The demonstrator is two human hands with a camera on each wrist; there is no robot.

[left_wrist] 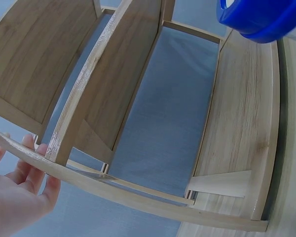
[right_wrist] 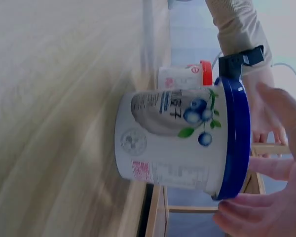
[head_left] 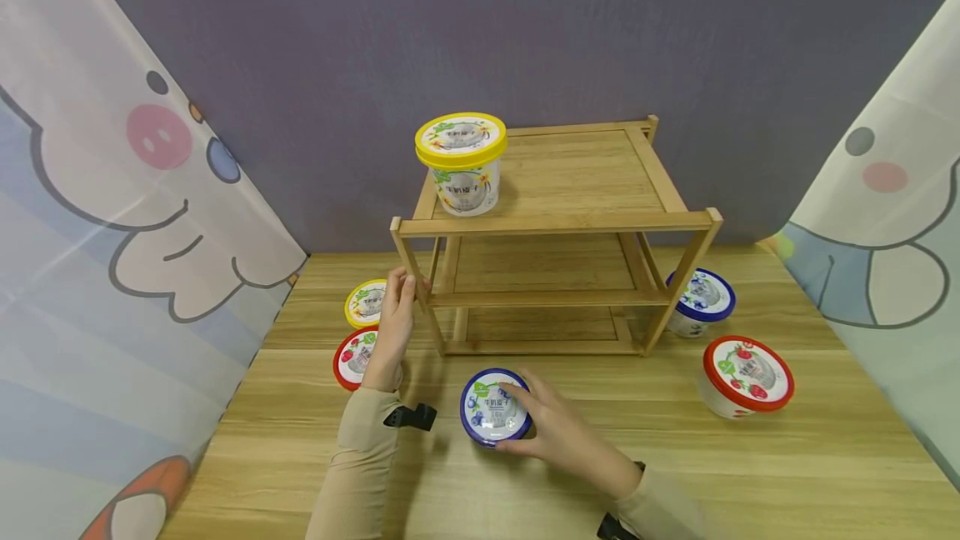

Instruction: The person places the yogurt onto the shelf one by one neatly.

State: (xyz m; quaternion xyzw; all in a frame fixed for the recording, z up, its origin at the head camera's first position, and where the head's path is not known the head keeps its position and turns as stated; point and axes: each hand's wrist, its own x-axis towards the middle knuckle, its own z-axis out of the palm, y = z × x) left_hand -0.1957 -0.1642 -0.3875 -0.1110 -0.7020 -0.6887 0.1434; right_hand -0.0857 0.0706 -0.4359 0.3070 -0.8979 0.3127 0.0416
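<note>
A tub with a blue lid and blueberry print (head_left: 495,408) is in front of the shelf. My right hand (head_left: 558,432) holds it by the lid from the right, fingers and thumb spread round the rim. In the right wrist view the blueberry tub (right_wrist: 172,138) shows its side, with the right hand (right_wrist: 281,187) at its lid. A three-tier wooden shelf (head_left: 555,223) stands at the back. My left hand (head_left: 397,315) grips its left front post; in the left wrist view the left hand's fingers (left_wrist: 32,173) curl behind that post.
One yellow-lidded tub (head_left: 465,165) stands on the top tier's left. Left of the shelf are another yellow-lidded tub (head_left: 365,303) and a red-lidded tub (head_left: 352,357), partly behind the left arm. At right stand a blue-lidded tub (head_left: 701,298) and a red-lidded tub (head_left: 746,377).
</note>
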